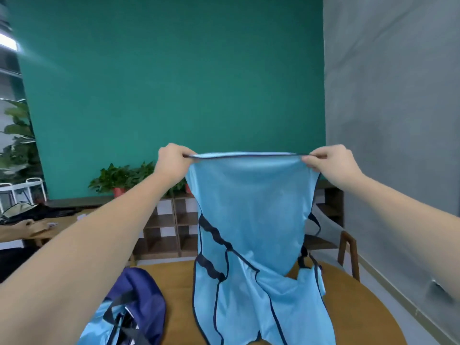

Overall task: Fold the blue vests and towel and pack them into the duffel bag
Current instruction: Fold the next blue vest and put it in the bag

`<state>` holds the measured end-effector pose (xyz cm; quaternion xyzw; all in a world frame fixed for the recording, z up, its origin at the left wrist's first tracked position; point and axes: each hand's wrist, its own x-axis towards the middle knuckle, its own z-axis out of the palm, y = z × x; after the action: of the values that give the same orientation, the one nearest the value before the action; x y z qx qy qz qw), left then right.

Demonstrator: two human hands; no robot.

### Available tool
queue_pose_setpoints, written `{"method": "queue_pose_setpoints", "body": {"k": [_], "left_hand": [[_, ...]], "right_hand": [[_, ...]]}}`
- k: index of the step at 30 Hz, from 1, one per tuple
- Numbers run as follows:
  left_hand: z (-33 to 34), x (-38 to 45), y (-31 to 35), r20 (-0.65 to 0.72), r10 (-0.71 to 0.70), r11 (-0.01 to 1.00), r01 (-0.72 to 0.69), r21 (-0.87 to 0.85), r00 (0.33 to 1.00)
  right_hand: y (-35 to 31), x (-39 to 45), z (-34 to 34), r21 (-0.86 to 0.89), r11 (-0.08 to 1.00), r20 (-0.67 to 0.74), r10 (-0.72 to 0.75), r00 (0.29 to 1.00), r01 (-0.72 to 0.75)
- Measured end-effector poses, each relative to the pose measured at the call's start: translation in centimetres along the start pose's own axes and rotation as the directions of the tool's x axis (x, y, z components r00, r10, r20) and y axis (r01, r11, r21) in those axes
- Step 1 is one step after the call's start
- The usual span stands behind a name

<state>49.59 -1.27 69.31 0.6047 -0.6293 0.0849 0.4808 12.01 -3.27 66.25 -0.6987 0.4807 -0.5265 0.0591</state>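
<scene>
A light blue vest (251, 210) with dark navy trim hangs in the air in front of me, stretched flat along its top edge. My left hand (173, 160) pinches the top left corner and my right hand (328, 163) pinches the top right corner. The vest's lower part drapes down to the round wooden table (348, 302). A navy duffel bag (139, 302) lies on the table at the lower left, its zip open, with light blue cloth showing at its near side. The towel cannot be made out.
A wooden chair (348, 252) stands behind the table at the right, near the grey wall. Low wooden shelves (171, 227) with potted plants line the green wall. Another person's hand (25, 224) rests on a desk at far left.
</scene>
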Motion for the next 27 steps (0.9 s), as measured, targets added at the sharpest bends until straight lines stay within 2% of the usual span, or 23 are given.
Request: {"method": "queue_pose_setpoints", "body": {"k": [4,10,12,17,19,22,23,25,27], "left_hand": [[4.0,-6.3,-3.4,0.220,-0.001,0.998,-0.012,0.057,0.975],[8.1,-11.5,-7.0,0.395,-0.107,0.994,0.105,0.028,0.913],[8.7,-11.7,-7.2,0.373,-0.122,0.991,0.133,-0.004,0.920],[10.8,-11.0,-7.9,0.139,-0.167,0.983,0.176,-0.056,0.976],[12.2,-11.0,-8.3,0.191,-0.143,0.989,0.148,-0.014,0.971],[14.1,-10.7,-9.2,0.449,-0.151,0.987,0.107,0.121,0.881],[14.7,-10.6,-9.5,0.472,-0.157,0.984,0.095,0.154,0.867],[16.0,-10.1,-10.4,0.370,-0.170,0.984,0.136,0.118,0.913],[16.8,-10.4,-10.8,0.212,-0.170,0.985,0.174,-0.001,0.962]], "right_hand": [[5.1,-4.6,2.8,-0.061,0.990,0.227,0.139,0.964,-0.128],[9.8,-9.1,5.5,-0.018,0.978,0.320,0.205,0.925,-0.210],[10.5,-9.3,5.8,-0.035,0.977,0.319,0.211,0.924,-0.211],[13.2,-9.3,7.5,-0.148,0.984,0.197,0.127,0.972,-0.098],[14.6,-9.2,8.7,-0.195,0.977,0.263,0.142,0.954,-0.092],[16.1,-8.8,10.1,-0.269,0.955,0.369,0.224,0.902,-0.127],[16.2,-8.9,10.4,-0.288,0.951,0.364,0.219,0.905,-0.114],[16.7,-9.1,10.9,-0.279,0.953,0.305,0.200,0.931,-0.113],[16.7,-10.2,11.3,-0.253,0.961,0.236,0.178,0.955,-0.116]]}}
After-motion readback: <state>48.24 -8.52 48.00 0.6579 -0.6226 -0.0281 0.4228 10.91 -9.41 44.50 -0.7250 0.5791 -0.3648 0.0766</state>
